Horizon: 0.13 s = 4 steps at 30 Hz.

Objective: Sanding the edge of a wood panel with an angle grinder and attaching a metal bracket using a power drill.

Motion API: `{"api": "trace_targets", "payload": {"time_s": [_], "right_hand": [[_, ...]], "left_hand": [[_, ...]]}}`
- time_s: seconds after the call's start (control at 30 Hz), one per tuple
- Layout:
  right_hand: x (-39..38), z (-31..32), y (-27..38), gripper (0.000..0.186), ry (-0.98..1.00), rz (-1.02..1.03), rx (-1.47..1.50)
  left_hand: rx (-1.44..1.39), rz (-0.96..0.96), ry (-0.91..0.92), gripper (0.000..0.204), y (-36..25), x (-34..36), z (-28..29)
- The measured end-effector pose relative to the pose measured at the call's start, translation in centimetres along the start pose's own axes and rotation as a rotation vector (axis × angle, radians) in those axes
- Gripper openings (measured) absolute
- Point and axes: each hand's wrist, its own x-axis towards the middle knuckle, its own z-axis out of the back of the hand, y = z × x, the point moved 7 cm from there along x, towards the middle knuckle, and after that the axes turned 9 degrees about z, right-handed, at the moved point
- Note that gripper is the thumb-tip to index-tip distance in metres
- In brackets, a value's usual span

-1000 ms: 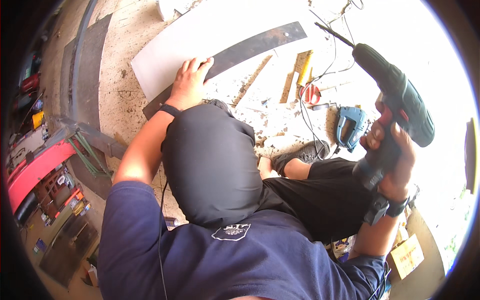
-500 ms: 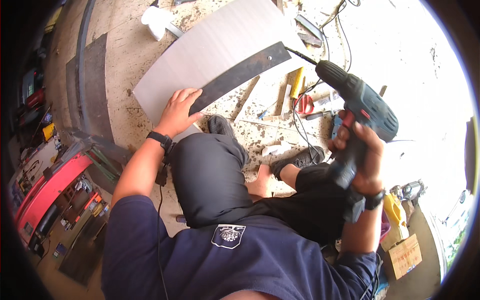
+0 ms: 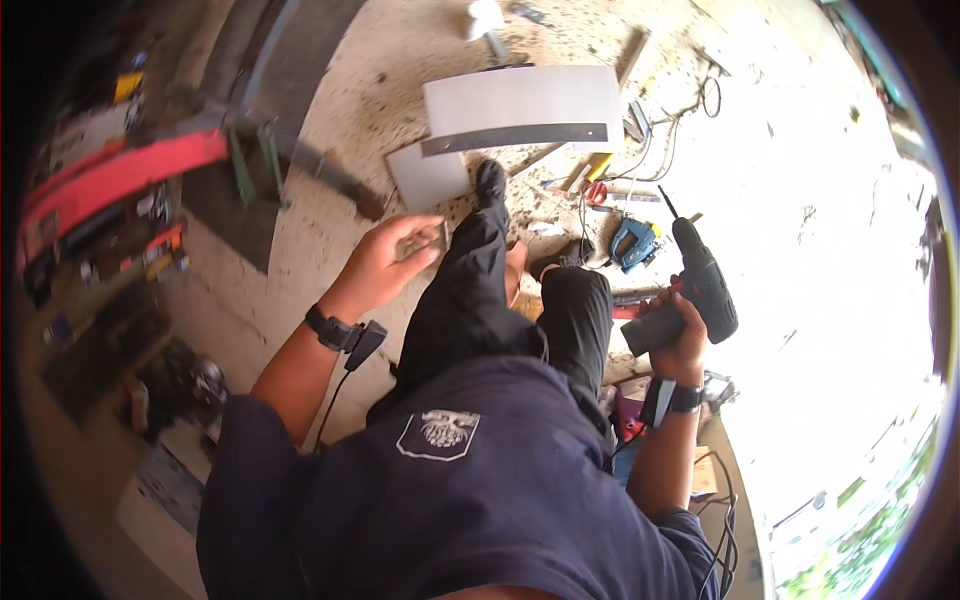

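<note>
My right hand is wrapped round the grip of a dark cordless drill, whose long thin bit points up and away from me. To the left of my knee, my left hand hangs with curled fingers. A small greyish piece shows at its fingertips, too blurred to name. Beyond my feet a pale curved panel lies apart from both hands. Along its near edge runs a dark metal strip with a small hole near its right end. A smaller pale sheet sits at the panel's left corner.
Right of my feet lie a blue power tool, a red-handled tool, a yellow piece and loose cables. A white cup-like thing is at the back. A red curved frame with clutter stands left.
The panel now appears smaller and farther off. My left hand has left the strip and come back toward my knee. The drill has drawn away from the strip's right end, down and right.
</note>
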Motion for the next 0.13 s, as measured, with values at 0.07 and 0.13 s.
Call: {"api": "trace_targets", "payload": {"time_s": [0.07,0.13], "right_hand": [[-2.8,1.1,1.3,0.036,0.006,0.045,-0.179],[-3.7,1.2,3.2,0.047,0.035,0.124,-0.434]], "left_hand": [[-0.028,-0.132,0.034,0.042,-6.5,-4.3,0.5],[-0.044,-0.265,0.066,0.044,-11.6,-9.1,1.5]]}}
